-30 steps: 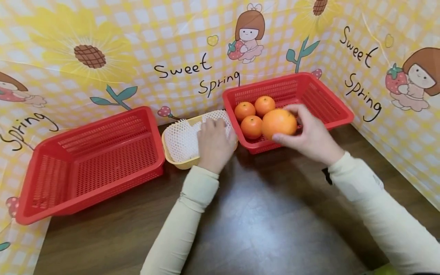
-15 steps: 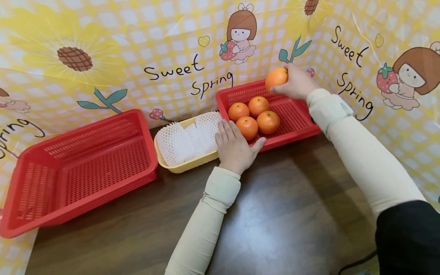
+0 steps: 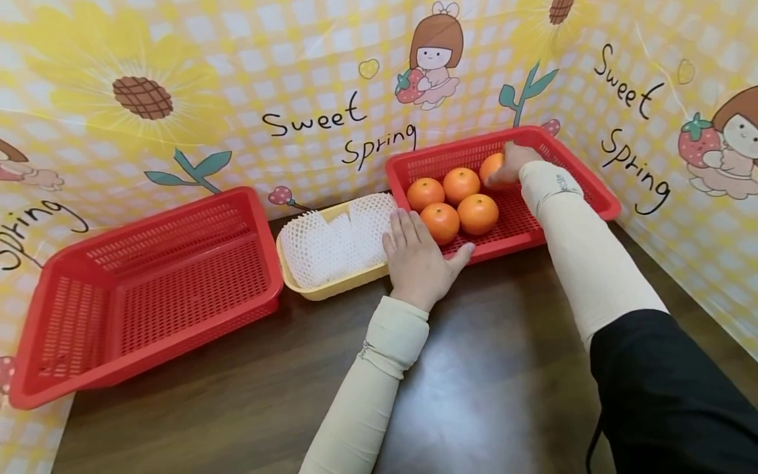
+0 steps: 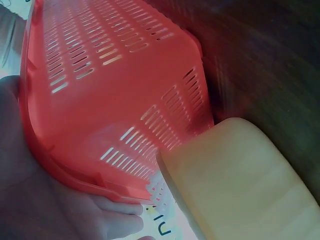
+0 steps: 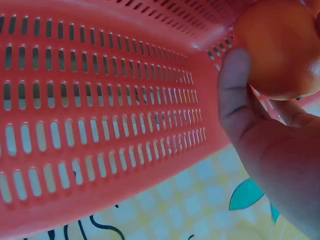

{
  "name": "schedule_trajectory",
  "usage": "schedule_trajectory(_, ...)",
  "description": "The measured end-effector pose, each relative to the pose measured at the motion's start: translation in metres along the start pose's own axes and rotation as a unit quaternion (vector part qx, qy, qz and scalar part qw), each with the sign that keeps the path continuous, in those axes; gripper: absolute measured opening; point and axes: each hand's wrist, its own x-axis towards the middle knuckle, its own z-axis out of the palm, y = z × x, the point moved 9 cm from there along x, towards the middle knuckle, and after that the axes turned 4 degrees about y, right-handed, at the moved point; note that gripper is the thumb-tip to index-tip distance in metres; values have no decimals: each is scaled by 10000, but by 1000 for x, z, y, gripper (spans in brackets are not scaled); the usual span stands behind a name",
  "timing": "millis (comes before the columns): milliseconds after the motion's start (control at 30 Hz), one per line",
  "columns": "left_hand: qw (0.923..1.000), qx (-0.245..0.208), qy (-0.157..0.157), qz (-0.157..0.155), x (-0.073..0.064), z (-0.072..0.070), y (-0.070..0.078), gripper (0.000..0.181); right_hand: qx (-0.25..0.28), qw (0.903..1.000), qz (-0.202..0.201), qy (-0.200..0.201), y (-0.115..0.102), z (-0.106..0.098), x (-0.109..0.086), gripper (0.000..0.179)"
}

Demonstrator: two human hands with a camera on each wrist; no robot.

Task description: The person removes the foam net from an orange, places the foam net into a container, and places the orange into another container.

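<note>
My right hand (image 3: pixel 516 164) grips an orange (image 3: pixel 491 170) low in the right red basket (image 3: pixel 510 246), by its back wall. In the right wrist view, the thumb (image 5: pixel 235 82) lies against this orange (image 5: pixel 280 50), with other fingers partly hidden behind it. Several more oranges (image 3: pixel 478 214) sit grouped in the basket's left part. My left hand (image 3: pixel 420 266) rests at that basket's front left corner, fingers straight and thumb spread. The left wrist view has its palm along the red basket's rim (image 4: pixel 37 145).
A yellow basket (image 3: pixel 331 288) with white foam nets (image 3: pixel 340 243) stands between the two red baskets. The left red basket (image 3: pixel 195 276) has nothing in it. Patterned cloth (image 3: pixel 225 79) rises close behind and at the right of the brown table (image 3: pixel 249 388).
The right hand has carried its orange from the basket's front to above the back rim, then down inside. The left hand has shifted right from the foam nets to the basket's corner.
</note>
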Motion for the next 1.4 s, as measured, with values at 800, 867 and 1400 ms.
schedule_trajectory(800,9997,-243,1,36,-6,7,11,112,-103,9995,-51,-282,24,15,-6,102)
schedule_trajectory(867,9997,-255,-3,44,-6,8,11,112,-85,9996,-31,-280,26,16,-6,101)
schedule_trajectory(1400,9981,-606,89,61,6,13,0,110,97,9997,-95,-196,8,-4,-16,98)
